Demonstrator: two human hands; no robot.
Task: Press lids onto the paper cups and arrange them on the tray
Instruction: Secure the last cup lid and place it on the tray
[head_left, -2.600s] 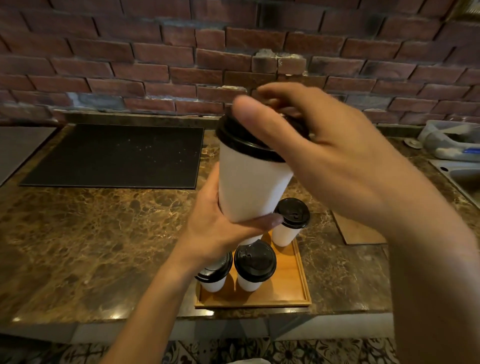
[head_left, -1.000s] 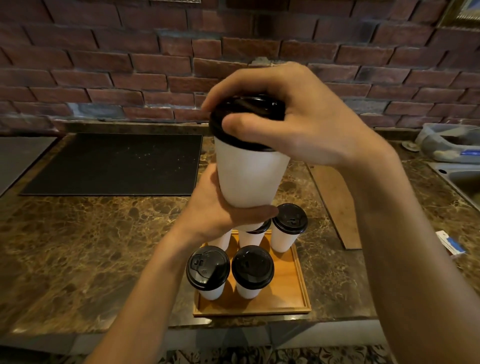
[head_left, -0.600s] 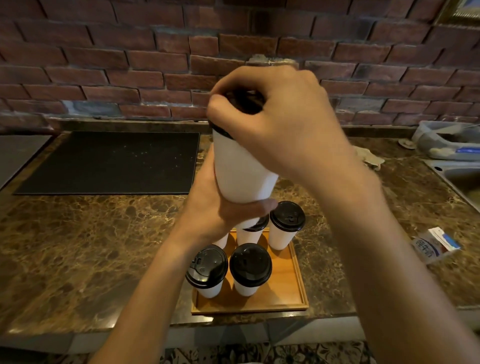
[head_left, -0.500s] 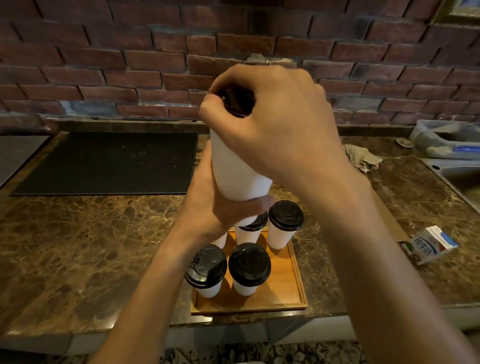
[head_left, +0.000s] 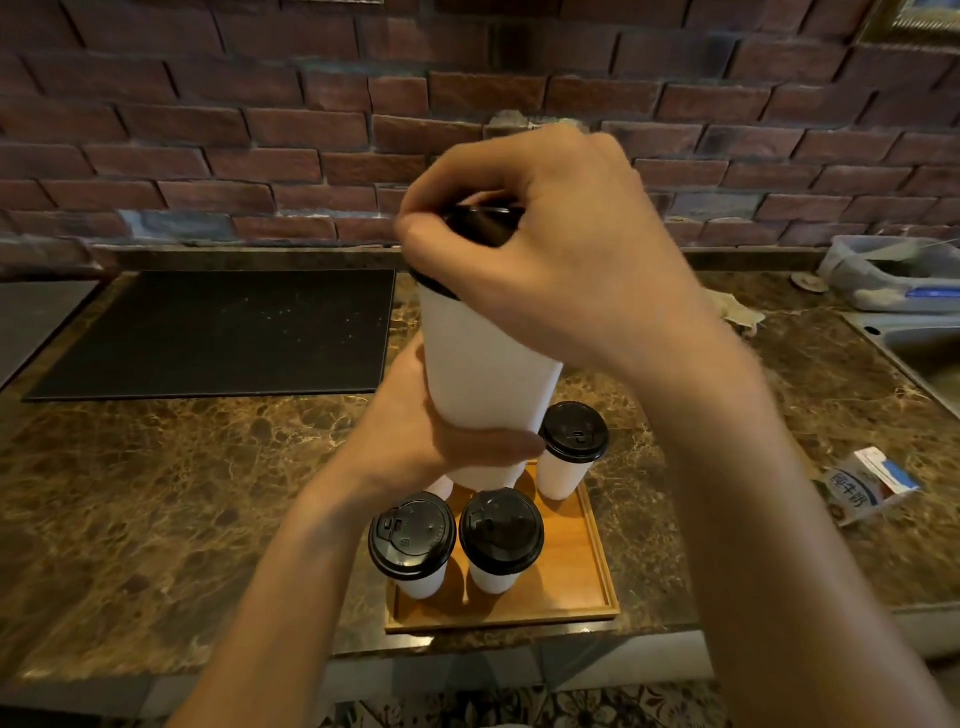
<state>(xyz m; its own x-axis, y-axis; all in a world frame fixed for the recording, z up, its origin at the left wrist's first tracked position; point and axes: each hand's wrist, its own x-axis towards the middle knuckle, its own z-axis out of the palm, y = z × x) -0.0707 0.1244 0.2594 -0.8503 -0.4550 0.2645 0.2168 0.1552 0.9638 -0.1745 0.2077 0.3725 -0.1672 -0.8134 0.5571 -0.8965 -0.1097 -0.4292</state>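
Held in the air over the far edge of a flat rectangular wooden tray: a tall, smooth white paper cup, left hand curled round its lower wall, thumb across the front. Capped with a glossy black plastic lid, right hand clamped over it from above, fingers curled round the rim, thumb on its near-left edge. On the tray, atop a mottled brown marble counter, shorter white lidded cups upright, two by the front-left corner, one at the far right edge.

Small carton, rt side of counter: Chinese chars, prob. 牛奶. Embossing on tray-cup lid too small to read.
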